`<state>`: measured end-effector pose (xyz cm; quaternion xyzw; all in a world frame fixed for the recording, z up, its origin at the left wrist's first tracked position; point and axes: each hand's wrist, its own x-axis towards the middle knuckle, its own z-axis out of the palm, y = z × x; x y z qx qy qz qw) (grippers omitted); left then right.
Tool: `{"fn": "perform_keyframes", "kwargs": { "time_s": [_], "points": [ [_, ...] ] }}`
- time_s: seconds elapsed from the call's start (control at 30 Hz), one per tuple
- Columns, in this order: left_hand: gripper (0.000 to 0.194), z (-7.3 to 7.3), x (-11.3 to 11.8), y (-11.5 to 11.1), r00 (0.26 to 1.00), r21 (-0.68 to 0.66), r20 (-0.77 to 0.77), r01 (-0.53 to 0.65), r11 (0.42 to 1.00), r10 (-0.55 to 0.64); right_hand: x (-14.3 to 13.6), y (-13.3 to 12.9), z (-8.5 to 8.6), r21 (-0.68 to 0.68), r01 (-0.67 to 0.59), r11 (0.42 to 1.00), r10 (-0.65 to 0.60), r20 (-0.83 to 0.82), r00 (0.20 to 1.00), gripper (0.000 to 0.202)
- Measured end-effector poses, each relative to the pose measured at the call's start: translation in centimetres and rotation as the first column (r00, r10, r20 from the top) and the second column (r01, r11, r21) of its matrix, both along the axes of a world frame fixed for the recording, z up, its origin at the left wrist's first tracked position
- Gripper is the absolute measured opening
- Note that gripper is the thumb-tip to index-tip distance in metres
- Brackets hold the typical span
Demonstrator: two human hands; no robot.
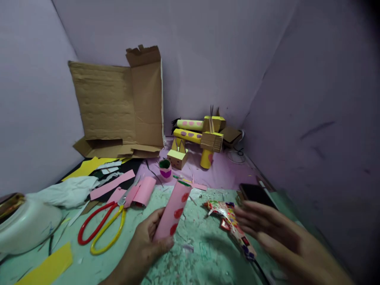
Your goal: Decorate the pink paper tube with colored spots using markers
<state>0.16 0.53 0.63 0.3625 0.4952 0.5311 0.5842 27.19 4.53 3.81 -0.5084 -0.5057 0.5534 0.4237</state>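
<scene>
My left hand (150, 237) is wrapped round a pink paper tube (172, 213) with red spots down its side and green inside its upper end. The tube tilts up and to the right. My right hand (273, 233), a little blurred, has its fingers stretched out and holds nothing. Beside those fingers a glue gun (230, 223) in a colourful pattern lies on the table, its black cord running toward me. Just behind my right hand is a dark phone (257, 194). Red-and-yellow-handled scissors (118, 208) lie left of the tube, near a curled pink paper piece (145, 190).
An opened cardboard box (118, 107) leans against the back wall. Yellow spotted cardboard figures (212, 140), a small box with pointed ears (177, 157) and a short pink tube (165, 170) stand at the back. Left are a white cloth (67, 192), a white pot (29, 225) and yellow paper (49, 267).
</scene>
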Motion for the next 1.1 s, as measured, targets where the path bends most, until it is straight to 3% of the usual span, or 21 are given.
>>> {"fn": "perform_keyframes", "kwargs": {
  "time_s": [0.07,0.17,0.3,0.4,0.47,0.57,0.67,0.73,0.9,1.1],
  "points": [
    [0.058,-0.1,0.5,-0.3,0.999,0.01,0.048,0.022,1.0,-0.022,-3.6,1.4,1.4,-0.126,-0.184,0.975,0.15,-0.236,0.96,0.057],
    [0.056,0.4,0.9,-0.8,0.978,-0.037,0.186,0.098,0.994,-0.09,-8.0,3.1,2.0,-0.186,-0.266,0.946,0.151,-0.472,0.868,0.067],
    [0.041,1.3,1.0,-1.4,0.901,-0.122,0.406,0.218,0.968,-0.152,-11.2,3.7,1.8,-0.193,-0.382,0.904,0.165,-0.667,0.727,0.068],
    [0.042,1.4,1.0,-1.7,0.837,-0.141,0.499,0.334,0.932,-0.225,-12.5,3.3,1.6,-0.164,-0.426,0.89,0.184,-0.726,0.663,0.073],
    [0.053,1.1,1.1,-2.0,0.869,-0.095,0.423,0.325,0.941,-0.258,-13.3,3.1,1.5,-0.144,-0.361,0.921,0.152,-0.721,0.676,0.071],
    [0.079,0.5,1.1,-2.2,0.986,0.065,0.009,0.164,0.984,-0.165,-14.2,3.1,1.5,-0.127,-0.168,0.978,0.036,-0.685,0.728,0.061],
    [0.075,0.1,1.0,-2.1,0.95,0.11,-0.311,0.042,0.993,-0.006,-14.4,3.1,1.8,-0.135,-0.097,0.986,-0.013,-0.645,0.764,0.055],
    [0.062,-0.1,0.9,-1.8,0.961,0.085,-0.275,0.049,0.995,-0.024,-14.0,3.0,2.1,-0.145,-0.141,0.979,0.016,-0.638,0.77,0.055],
    [0.048,-0.3,1.0,-1.1,0.988,0.018,0.07,0.14,0.99,-0.141,-11.8,2.9,1.5,-0.122,-0.281,0.952,0.158,-0.59,0.792,0.044],
    [0.053,0.2,1.5,-1.6,0.992,-0.062,0.064,0.114,0.992,-0.11,-10.9,3.3,0.3,-0.101,-0.247,0.964,0.174,-0.463,0.869,0.03]
  ]
}}
